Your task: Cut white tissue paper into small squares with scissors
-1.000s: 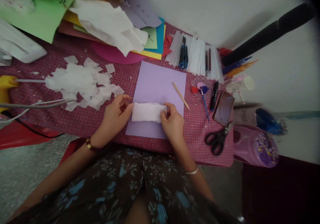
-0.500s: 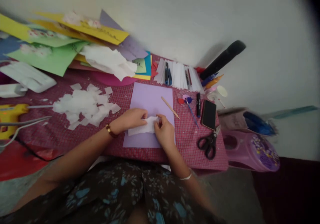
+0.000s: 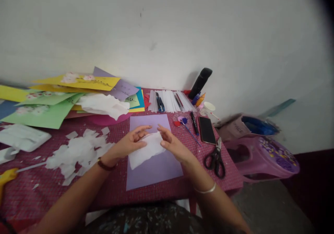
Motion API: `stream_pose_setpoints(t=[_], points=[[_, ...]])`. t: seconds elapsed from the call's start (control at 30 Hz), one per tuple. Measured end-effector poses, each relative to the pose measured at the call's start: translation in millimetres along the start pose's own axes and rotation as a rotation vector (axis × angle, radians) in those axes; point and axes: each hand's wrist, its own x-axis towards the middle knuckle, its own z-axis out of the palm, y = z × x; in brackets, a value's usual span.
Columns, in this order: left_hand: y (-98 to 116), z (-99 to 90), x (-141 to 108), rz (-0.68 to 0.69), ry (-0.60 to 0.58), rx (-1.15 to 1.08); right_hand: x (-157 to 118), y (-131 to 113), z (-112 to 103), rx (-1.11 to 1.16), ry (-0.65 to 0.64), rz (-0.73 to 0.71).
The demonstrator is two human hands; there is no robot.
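Note:
A piece of thin white tissue paper (image 3: 146,152) lies over a lilac sheet of card (image 3: 156,173) at the table's front. My left hand (image 3: 133,142) has its thumb on the tissue's upper left part, with curved fingers beyond the edge. My right hand (image 3: 174,145) grips the right end in the same way, thumb near me and fingers on the far side. The tissue slants down to the left between them. The wooden pencil does not show now. Left of my hands spreads a heap of cut tissue squares (image 3: 80,150).
Black scissors (image 3: 215,159), a phone (image 3: 207,129), a black marker (image 3: 194,123) and a paintbrush (image 3: 191,134) lie at right. Behind are white sticks (image 3: 169,100) with a blue cutter (image 3: 160,102). Coloured cards (image 3: 52,110) pile at back left; a yellow glue gun (image 3: 7,176) is at left.
My view has tilted up, showing more wall. Both hands have shifted and their fingers are more spread; more of the tissue shows, now slanting. The pencil seen on the card has gone from sight.

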Motion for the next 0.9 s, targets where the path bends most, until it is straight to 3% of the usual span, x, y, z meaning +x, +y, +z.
stream_pose_setpoints(t=[0.07,0.23,0.37,0.53,0.67,0.8,0.9], points=[[-4.6,0.9,-1.2,0.028,0.031,-0.029,9.6,-2.3,5.1,0.005,-0.058,0.066],[-19.4,1.5,-6.8,-0.015,0.075,0.002,22.4,15.7,15.5,0.034,0.033,0.199],[-27.3,0.2,-2.0,-0.118,0.072,0.048,23.4,24.1,13.1,0.065,0.107,0.167],[-28.9,2.8,5.7,-0.198,0.021,0.062,20.1,19.0,6.9,-0.111,0.137,0.114],[-24.8,8.8,4.4,-0.248,0.087,0.099,16.8,17.5,6.2,-0.211,0.123,0.071],[-25.9,15.6,2.7,-0.212,0.079,0.124,14.2,22.6,9.6,-0.231,0.103,0.066],[-29.2,19.9,1.5,-0.073,0.113,0.264,12.8,25.4,13.3,-0.272,0.124,0.057]])
